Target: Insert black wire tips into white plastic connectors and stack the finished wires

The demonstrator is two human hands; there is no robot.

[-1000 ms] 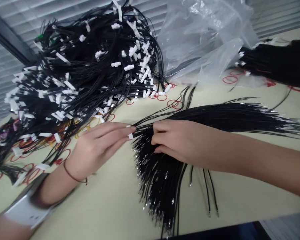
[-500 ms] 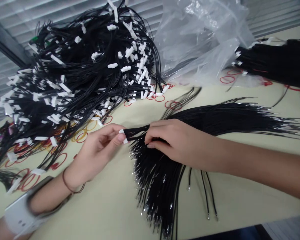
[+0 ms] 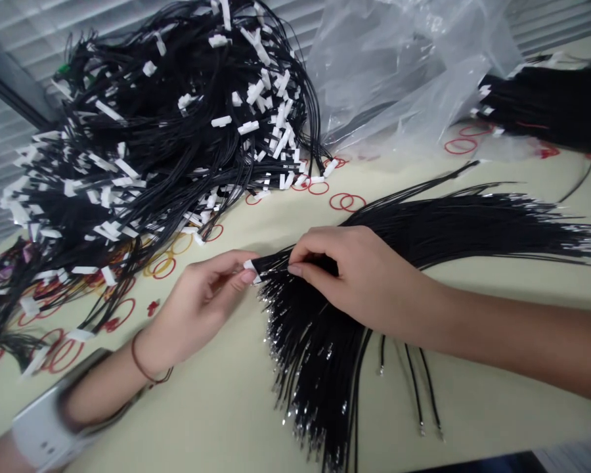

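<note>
Between thumb and fingers, my left hand (image 3: 209, 299) pinches a small white connector (image 3: 252, 270) with black wires running out of its right side. Just right of it my right hand (image 3: 342, 272) has thumb and forefinger closed near those wires; a thin wire seems to be in the pinch, its tip too small to make out. Below and behind the right hand lies a thick bundle of loose black wires (image 3: 315, 368) with silver metal terminals at their ends. The bundle bends and stretches away to the right under my wrist.
A large heap of black wire harnesses (image 3: 177, 131) with white connectors fills the back left. Red rubber bands (image 3: 347, 202) are scattered on the pale table (image 3: 201, 420). A clear plastic bag (image 3: 398, 79) and another black wire bundle (image 3: 551, 108) lie at the back right.
The wires trailing from the connector have swung to the right behind my right hand. Both hands keep their grips close together, and the view has shifted slightly.
</note>
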